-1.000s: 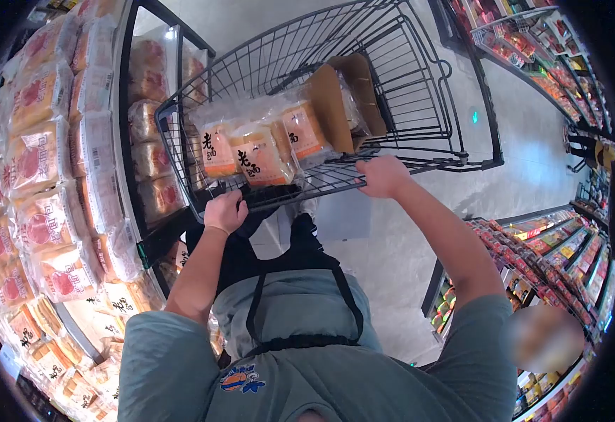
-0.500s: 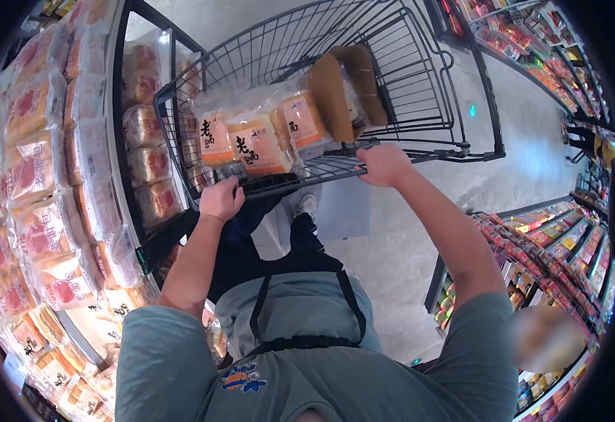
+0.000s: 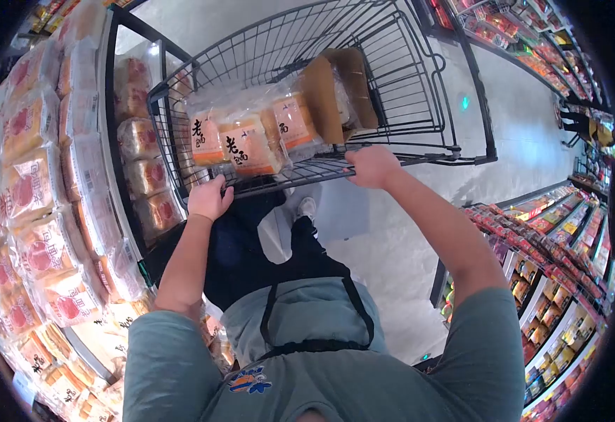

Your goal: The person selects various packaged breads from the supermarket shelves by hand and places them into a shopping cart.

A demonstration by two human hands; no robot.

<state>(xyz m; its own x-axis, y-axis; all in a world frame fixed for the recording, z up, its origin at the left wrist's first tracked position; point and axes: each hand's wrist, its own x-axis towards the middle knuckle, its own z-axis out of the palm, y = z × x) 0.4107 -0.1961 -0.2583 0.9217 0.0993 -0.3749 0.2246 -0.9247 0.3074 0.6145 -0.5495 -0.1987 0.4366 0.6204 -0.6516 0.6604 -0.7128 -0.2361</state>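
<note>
Both of my hands are closed around the near side of a black wire shopping cart. My left hand grips the rim by the cart's left corner, beside the bread shelf. Farther right, my right hand wraps the same edge close to an open cardboard box. Inside the cart lie several clear bags of bread with orange and white labels; the nearest bread bag is just beyond my left hand. The box lies tipped in the basket, with something in clear plastic partly visible in it.
Stacked bread packs fill the shelf close on my left, along a black frame. Grey floor runs to the right. Shelves of packaged goods stand at the lower right, more at the upper right. A distant person is at far right.
The cart and both hands sit slightly farther left in view, my grip unchanged. The shelf packs have shifted a little downward. A blurred round shape at the lower right is gone.
</note>
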